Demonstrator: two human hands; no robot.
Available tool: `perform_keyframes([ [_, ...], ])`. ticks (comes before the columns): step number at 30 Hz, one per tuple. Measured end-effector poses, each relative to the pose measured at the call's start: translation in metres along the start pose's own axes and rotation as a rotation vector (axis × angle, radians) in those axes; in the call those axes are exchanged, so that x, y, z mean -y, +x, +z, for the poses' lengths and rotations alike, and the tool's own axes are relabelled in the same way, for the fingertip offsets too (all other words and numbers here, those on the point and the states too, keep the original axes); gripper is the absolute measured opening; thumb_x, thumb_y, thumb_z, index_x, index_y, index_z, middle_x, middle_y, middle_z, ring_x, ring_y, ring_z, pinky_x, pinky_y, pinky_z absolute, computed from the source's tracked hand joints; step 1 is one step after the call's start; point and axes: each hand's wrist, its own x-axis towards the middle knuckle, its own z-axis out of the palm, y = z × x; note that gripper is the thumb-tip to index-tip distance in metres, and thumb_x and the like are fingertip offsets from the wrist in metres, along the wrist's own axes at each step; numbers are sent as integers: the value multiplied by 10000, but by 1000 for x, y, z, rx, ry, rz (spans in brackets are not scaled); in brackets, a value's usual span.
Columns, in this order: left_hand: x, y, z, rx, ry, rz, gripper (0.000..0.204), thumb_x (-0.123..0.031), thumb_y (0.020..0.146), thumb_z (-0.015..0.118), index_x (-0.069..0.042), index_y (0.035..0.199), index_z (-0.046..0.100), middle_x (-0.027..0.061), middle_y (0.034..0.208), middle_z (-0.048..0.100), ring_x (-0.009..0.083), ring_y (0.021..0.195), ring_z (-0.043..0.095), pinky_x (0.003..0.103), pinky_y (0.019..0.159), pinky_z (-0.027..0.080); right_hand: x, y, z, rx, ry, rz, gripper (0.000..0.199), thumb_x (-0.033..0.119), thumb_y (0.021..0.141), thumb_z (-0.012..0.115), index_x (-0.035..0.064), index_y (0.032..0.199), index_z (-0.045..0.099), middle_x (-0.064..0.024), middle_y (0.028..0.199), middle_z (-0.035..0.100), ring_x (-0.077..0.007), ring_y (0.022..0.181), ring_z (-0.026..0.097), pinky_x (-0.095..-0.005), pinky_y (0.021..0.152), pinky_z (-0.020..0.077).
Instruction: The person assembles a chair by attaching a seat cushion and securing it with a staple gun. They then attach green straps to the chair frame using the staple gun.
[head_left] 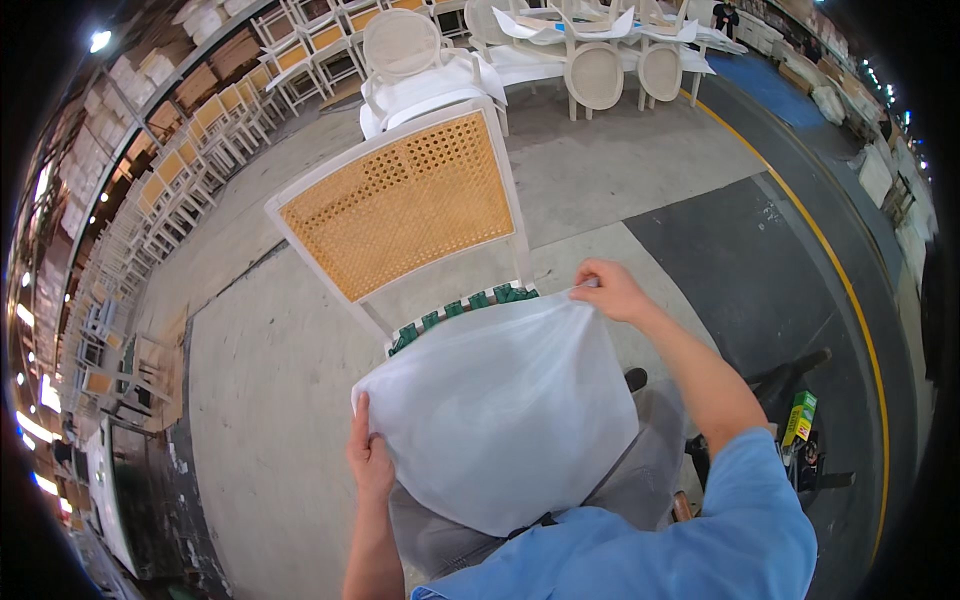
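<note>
A white cloth-like sheet (510, 410) is spread between my two hands, over my lap and the front of a chair seat. My left hand (370, 455) grips its left edge, thumb up along the border. At the far right corner my right hand (608, 290) pinches the sheet. Just beyond stands a pale-framed chair with a woven cane backrest (400, 200). Green webbing strips (455, 308) show along the rear of its seat frame; the sheet hides the rest of the seat.
White-covered chairs (430, 85) and upturned round-backed chairs (595, 75) stand at the back. Rows of cane chairs (205, 125) line the left. A green and yellow box (800, 418) lies among dark tools at the right. A yellow floor line (830, 245) curves down the right side.
</note>
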Motion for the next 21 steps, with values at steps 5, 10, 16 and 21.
perform_keyframes([
  [5,62,37,21,10,51,-114,692,121,821,356,-51,1481,474,192,1540,423,263,1421,398,324,1159,295,-51,56,78,4,-100,-3,202,160,797,776,44,921,666,-114,898,678,-241,825,662,-363,757,522],
  [10,113,72,40,43,60,-204,714,124,821,353,-82,1496,461,217,1576,371,309,1475,340,352,1195,267,-83,79,118,-40,-218,103,153,153,822,749,76,939,685,-126,979,671,-292,910,665,-394,789,526],
  [16,147,99,50,52,169,-267,688,94,814,406,-82,1474,485,226,1586,342,346,1467,346,382,1177,305,-77,84,127,-251,-34,58,235,158,836,741,103,1063,707,-118,1083,686,-279,937,680,-383,823,540],
  [21,140,80,52,-54,665,-328,662,-1,827,529,-115,1477,476,227,1583,323,415,1422,380,434,1111,376,-91,23,101,-290,18,295,373,216,862,745,73,1198,668,-104,1181,673,-248,969,679,-350,842,545],
])
